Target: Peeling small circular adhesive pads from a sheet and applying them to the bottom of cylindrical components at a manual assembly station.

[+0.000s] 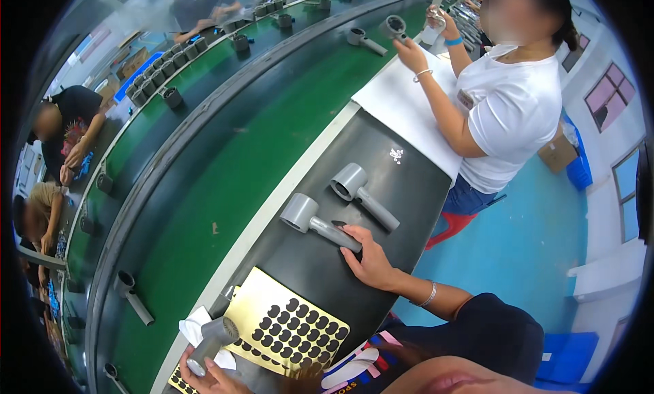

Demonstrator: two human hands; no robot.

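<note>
At the lower left, my left hand (211, 379) is closed around the handle of a grey hair dryer housing (219, 331), its round vented end tilted up. On the dark bench, my right hand (368, 259) grips the handle end of a second grey hair dryer housing (300, 213). A small dark piece shows at the right fingertips; I cannot make out what it is. Just beyond lies a third grey housing (368, 198), touched by neither hand. Between my hands, yellow sheets (262, 288) carry rows of black stickers, with white paper (195, 324) beside the left-held housing.
Along the left runs a green conveyor belt (225, 183) with more housings on it. At the upper right, a co-worker in a white shirt (521, 87) holds a housing over a white sheet (409, 101). Small white bits (396, 155) lie on the bench.
</note>
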